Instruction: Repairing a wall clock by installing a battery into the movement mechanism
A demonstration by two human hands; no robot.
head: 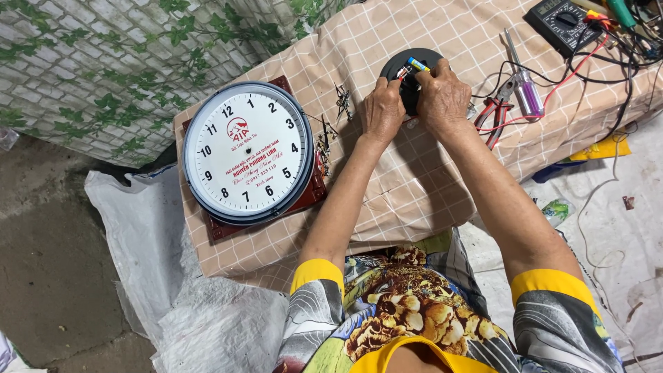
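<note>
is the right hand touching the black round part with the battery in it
Touching. The head view shows the right hand lying over the black round part, fingers curled onto its edge beside the battery, with no gap visible between them.

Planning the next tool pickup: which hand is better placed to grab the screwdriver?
Probably the right hand: the screwdriver lies just to its right, beside the pliers. The left hand sits on the black round part's far side.
</note>
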